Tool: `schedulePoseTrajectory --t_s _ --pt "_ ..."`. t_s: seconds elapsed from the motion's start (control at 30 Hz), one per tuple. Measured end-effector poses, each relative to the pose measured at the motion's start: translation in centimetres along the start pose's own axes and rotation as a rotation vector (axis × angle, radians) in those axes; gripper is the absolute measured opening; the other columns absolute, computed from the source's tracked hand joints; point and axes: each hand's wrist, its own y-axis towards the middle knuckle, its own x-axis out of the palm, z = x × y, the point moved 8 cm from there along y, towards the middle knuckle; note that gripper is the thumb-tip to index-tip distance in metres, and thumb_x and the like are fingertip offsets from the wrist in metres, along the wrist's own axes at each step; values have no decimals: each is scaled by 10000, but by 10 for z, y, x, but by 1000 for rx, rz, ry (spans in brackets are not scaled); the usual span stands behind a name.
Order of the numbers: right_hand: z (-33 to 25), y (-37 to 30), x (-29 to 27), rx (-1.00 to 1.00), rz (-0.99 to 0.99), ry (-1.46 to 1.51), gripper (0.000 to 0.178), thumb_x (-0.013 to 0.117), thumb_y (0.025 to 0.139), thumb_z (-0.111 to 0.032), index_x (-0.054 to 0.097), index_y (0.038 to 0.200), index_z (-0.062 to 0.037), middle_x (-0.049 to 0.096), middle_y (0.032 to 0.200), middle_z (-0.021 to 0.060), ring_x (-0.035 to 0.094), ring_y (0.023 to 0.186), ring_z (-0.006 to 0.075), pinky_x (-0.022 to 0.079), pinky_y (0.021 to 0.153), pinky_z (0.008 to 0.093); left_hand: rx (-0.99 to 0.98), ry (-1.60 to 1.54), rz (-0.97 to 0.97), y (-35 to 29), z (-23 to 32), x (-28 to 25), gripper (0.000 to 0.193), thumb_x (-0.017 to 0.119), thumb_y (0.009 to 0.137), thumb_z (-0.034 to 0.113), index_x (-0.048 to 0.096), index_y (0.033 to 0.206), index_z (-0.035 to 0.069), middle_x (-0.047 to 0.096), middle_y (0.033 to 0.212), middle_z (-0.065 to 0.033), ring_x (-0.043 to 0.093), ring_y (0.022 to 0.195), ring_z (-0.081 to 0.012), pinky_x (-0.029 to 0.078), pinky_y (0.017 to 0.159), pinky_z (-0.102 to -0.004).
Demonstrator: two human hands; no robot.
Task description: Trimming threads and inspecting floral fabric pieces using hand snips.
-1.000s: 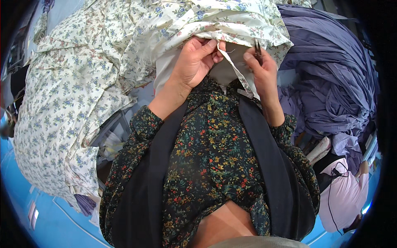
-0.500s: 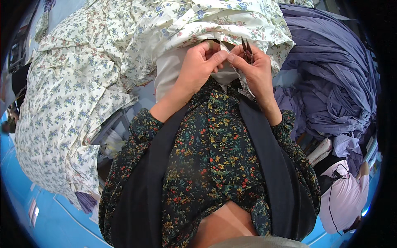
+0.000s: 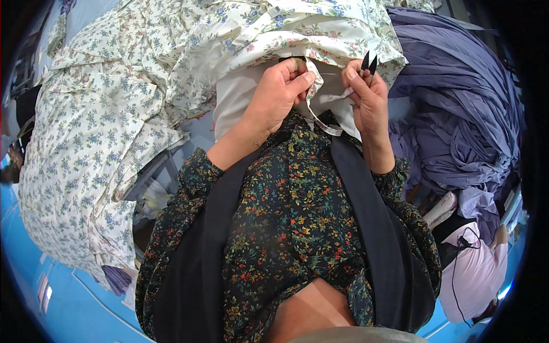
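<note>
My left hand (image 3: 280,91) is closed in a pinch, thumb against forefinger, on a narrow floral fabric strip (image 3: 316,87) at the edge of the white floral cloth (image 3: 269,43). Below the pinch the strip hangs in a loose curve in front of my chest. To the right, my right hand (image 3: 369,97) is closed around a small pair of thread snips (image 3: 366,61), dark blades pointing up and slightly apart. A pale bit of cloth shows at the right fingertips; whether it belongs to the same strip I cannot tell. The snips' handles are hidden in the palm.
More white floral cloth (image 3: 86,154) drapes down on the left. A heap of purple-grey fabric (image 3: 463,103) lies on the right. A person in a pink top (image 3: 472,268) is at the lower right, above blue floor (image 3: 74,308).
My right hand has moved right, away from my left hand, carrying the snips with it. The strip now hangs in a loose curve between them. My left hand stays nearly in place.
</note>
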Motion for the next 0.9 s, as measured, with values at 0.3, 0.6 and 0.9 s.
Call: schedulePoseTrajectory --t_s 0.3,0.6,0.9 --pt "-17 -13 27 -197 -5 -314 247 635 920 -183 605 1076 7 593 881 -14 547 825 60 456 751 218 28 42 26 -3 2 1 159 635 928 185 636 1003 44 600 758 49 460 619 -10 348 560 -158" --pt "-27 -9 45 -214 -190 -288 74 628 897 -71 599 921 -8 565 829 -27 483 753 39 380 663 192 11 113 46 -4 2 -3 101 637 906 124 649 855 37 600 716 27 469 596 -25 349 540 -173" --pt "-23 -10 46 -187 -173 -498 98 575 907 -71 555 947 16 596 783 59 535 714 125 446 668 271 34 169 87 -4 -15 -7 90 632 898 115 667 879 35 598 725 42 473 603 -24 351 551 -180"
